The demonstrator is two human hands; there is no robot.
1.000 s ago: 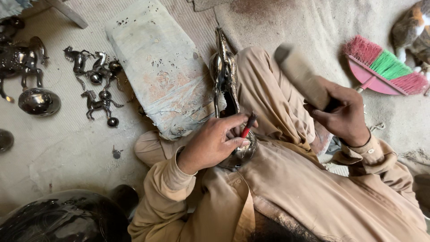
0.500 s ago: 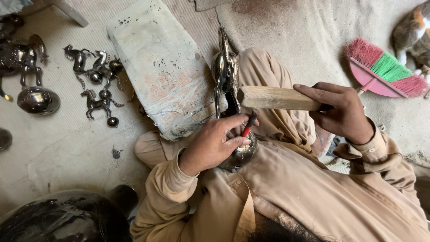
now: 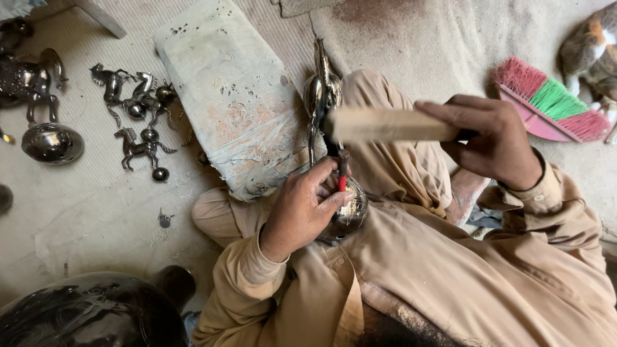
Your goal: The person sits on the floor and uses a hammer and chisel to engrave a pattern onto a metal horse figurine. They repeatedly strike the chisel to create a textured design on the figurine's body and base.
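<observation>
Now the right hand (image 3: 491,144) had swung its gripped wooden mallet (image 3: 389,125) down onto the punch (image 3: 342,170) pinched in the left hand (image 3: 305,209) fingers, striking the metal horse (image 3: 321,96)

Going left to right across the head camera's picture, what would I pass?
Metal ball → small horse figures → grey slab → left hand → wooden mallet → right hand → brush
</observation>
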